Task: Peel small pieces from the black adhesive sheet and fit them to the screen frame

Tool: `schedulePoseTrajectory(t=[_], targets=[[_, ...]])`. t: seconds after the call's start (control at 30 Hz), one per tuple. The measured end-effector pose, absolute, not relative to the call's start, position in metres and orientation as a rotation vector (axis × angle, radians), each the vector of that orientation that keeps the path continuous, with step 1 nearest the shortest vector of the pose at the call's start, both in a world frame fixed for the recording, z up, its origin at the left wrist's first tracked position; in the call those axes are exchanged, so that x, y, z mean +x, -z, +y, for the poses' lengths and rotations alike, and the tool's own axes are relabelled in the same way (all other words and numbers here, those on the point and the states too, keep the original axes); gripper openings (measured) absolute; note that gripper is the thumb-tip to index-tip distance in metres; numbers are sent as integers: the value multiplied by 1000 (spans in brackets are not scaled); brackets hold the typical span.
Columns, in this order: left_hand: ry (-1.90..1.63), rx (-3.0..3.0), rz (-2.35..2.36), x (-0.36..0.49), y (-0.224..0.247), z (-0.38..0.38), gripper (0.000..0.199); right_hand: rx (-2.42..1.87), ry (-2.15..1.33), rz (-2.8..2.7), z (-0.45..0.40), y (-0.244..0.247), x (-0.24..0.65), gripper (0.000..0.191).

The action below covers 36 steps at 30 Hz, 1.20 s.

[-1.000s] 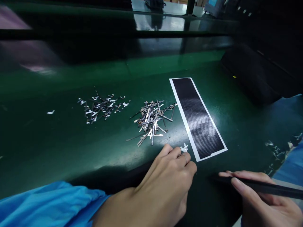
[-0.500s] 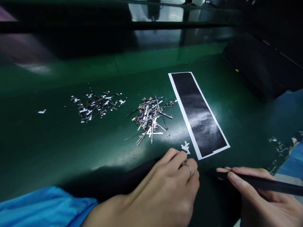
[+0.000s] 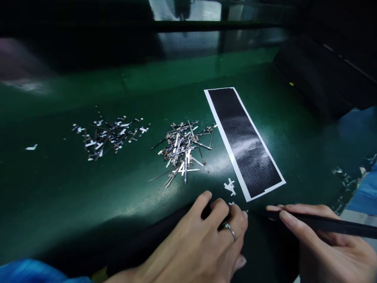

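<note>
My left hand (image 3: 206, 239), with a ring on one finger, is palm down over the green work surface (image 3: 123, 200). Its fingers are bent but spread apart, with the thumb tip showing below them; nothing is visibly held. Just beyond the fingertips is a small cluster of white slips (image 3: 230, 186), and a tiny white bit (image 3: 231, 203) sits closer to the hand. My right hand (image 3: 326, 239) grips black tweezers (image 3: 332, 226) like a pen, their dark tips pointing left toward my left hand. Those tips are hard to make out against the shadow.
Mixed dark and silvery thin strips form a middle pile (image 3: 182, 151). Further left lies another pile (image 3: 108, 135) of dark strips with white tabs. A white-bordered black sheet (image 3: 244, 141) lies to the right. More scraps (image 3: 346, 182) are at the right edge, beneath a dark object (image 3: 312, 78).
My left fingers have spread, the index finger lifting outward, and the thumb tip now shows. A tiny white bit is visible by the fingertips. The view has shifted slightly; the tweezers stay gripped.
</note>
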<state>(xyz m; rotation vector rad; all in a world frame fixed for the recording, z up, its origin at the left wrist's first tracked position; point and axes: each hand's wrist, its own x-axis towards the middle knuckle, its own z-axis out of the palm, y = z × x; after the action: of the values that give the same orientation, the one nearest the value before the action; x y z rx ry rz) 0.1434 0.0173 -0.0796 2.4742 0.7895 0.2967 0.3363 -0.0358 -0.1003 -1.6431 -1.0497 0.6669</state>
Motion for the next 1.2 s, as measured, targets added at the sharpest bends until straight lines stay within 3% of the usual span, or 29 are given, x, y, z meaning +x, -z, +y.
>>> schedulePoseTrajectory(t=[0.23, 0.83, 1.2], targets=[[-293, 2598, 680, 144, 81, 22, 18, -1667, -613, -1067, -32, 99, 335, 7], [-262, 2881, 584, 147, 85, 20, 34, -1713, -693, -1163, -34, 98, 338, 5], [-352, 2878, 745, 148, 93, 15, 32, -1702, -735, -1156, -36, 98, 339, 6]])
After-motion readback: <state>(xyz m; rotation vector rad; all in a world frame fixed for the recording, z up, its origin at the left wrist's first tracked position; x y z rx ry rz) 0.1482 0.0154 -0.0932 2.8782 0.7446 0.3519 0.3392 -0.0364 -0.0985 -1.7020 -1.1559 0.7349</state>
